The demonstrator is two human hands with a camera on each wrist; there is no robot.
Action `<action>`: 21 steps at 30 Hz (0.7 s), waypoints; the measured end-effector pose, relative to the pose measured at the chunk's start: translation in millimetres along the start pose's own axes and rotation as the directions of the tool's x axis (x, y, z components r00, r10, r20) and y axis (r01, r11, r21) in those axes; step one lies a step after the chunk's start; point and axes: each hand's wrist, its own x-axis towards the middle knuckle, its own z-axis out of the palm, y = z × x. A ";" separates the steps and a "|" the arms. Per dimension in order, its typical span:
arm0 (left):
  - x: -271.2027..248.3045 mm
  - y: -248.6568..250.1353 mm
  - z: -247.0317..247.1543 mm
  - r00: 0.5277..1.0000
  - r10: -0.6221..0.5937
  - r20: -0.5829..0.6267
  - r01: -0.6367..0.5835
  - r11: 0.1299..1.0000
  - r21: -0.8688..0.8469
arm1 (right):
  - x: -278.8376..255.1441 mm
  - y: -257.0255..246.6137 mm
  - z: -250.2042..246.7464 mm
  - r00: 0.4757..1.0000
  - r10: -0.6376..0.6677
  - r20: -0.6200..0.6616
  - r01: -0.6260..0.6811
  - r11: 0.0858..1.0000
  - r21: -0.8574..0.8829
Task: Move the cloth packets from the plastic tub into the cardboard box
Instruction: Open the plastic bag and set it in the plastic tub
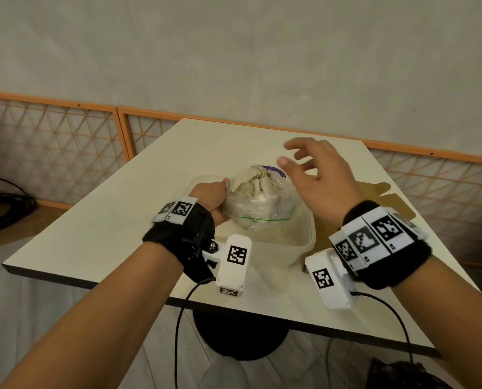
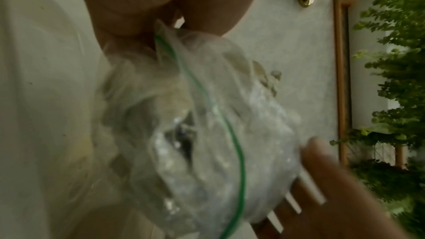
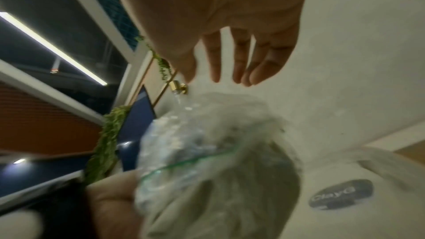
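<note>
The left hand (image 1: 213, 199) grips a clear zip-seal plastic packet of pale cloth (image 1: 258, 199) by its edge, holding it above the translucent plastic tub (image 1: 304, 242) on the cream table (image 1: 138, 209). The right hand (image 1: 322, 175) hovers beside it, fingers spread and empty. The brown cardboard box (image 1: 385, 200) lies just right of the tub.

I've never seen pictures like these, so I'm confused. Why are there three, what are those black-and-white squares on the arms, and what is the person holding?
These are a person's two arms. The squares sit on wristbands that carry small cameras. The big picture comes from a camera on the head; the other two look along each hand. On the table stands a clear plastic tub, with brown cardboard beside it. The left hand grips a see-through bag with a green line, a cloth packet, above the tub. The right hand hovers open next to it, holding nothing.
</note>
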 end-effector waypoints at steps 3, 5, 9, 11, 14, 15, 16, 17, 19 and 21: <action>-2.2 -1.7 5.9 0.996 0.085 -0.006 -0.085 0.995 -0.046 | -10.2 -4.0 8.7 0.969 -0.044 0.242 0.069 0.993 -0.097; -13.7 -6.2 9.2 0.993 0.099 0.072 -0.096 0.994 -0.044 | -9.0 8.6 13.9 0.973 0.008 0.231 0.009 0.997 -0.073; -30.6 -13.7 7.8 0.963 -0.035 0.267 -0.010 0.986 0.166 | -10.6 30.3 23.0 0.968 0.149 0.200 -0.158 0.987 0.032; -25.1 -18.2 7.3 0.965 0.006 0.262 -0.052 0.984 0.172 | -13.5 35.3 27.3 0.960 0.193 0.203 -0.203 0.979 0.029; -21.0 -17.6 7.7 0.974 0.069 0.214 -0.098 0.987 0.130 | -12.3 39.3 25.5 0.970 0.201 0.140 -0.201 0.980 -0.012; -20.8 -16.7 7.1 0.976 0.074 0.203 -0.099 0.989 0.113 | -11.6 40.7 24.3 0.969 0.211 0.128 -0.213 0.977 0.005; -20.6 -16.0 6.8 0.978 0.080 0.191 -0.101 0.989 0.107 | -11.5 41.7 23.3 0.966 0.223 0.129 -0.229 0.973 0.034; -21.0 -16.0 6.9 0.980 0.090 0.180 -0.111 0.988 0.111 | -12.2 42.2 22.3 0.964 0.230 0.135 -0.241 0.968 0.075; -20.4 -16.9 7.9 0.982 0.104 0.161 -0.122 0.986 0.110 | -13.8 43.2 22.2 0.958 0.241 0.154 -0.263 0.953 0.148; -21.9 -15.7 10.3 0.987 0.084 0.135 -0.097 0.991 0.091 | -16.6 37.7 22.8 0.952 0.228 0.204 -0.258 0.956 0.140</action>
